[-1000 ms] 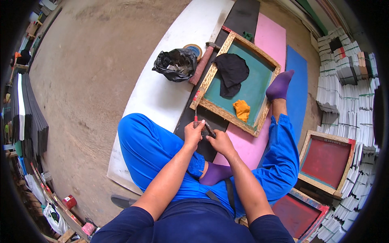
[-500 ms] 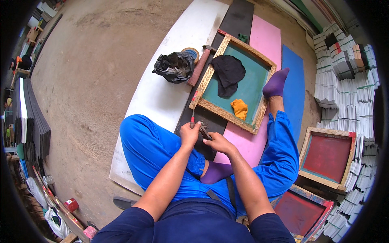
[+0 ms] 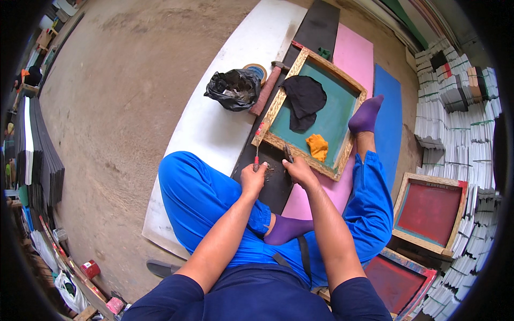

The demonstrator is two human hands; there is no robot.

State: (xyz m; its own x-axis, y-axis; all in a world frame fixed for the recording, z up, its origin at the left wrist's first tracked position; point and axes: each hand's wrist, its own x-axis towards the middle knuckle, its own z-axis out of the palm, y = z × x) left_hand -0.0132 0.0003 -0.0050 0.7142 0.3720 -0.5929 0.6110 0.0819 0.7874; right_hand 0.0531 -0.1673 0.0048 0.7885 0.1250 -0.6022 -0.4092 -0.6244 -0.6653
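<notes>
My left hand (image 3: 252, 179) is closed around the red handle of a screwdriver (image 3: 256, 160), whose shaft points at the near left corner of a wooden-framed screen (image 3: 300, 153) with green mesh. In my right hand (image 3: 300, 171) is a dark pair of pliers (image 3: 288, 153), its tip at the frame's near rail; whether it touches the wood I cannot tell. Small brownish bits (image 3: 270, 170), too small to name, lie on the black board (image 3: 276, 190) between my hands. A black cloth (image 3: 305, 99) and a crumpled yellow-orange cloth (image 3: 317, 147) rest on the mesh.
Left of the screen stand a black plastic bag (image 3: 233, 90), a tape roll (image 3: 256, 69) and a hammer (image 3: 267, 88) with a reddish handle. White, pink and blue boards (image 3: 388, 117) lie beneath. Red-mesh frames (image 3: 432, 208) and stacked white bundles (image 3: 455, 128) are at the right.
My right hand with the pliers has moved away from my left hand, forward and right to the frame's near rail. The left hand still holds the screwdriver. Small bits are now visible between them.
</notes>
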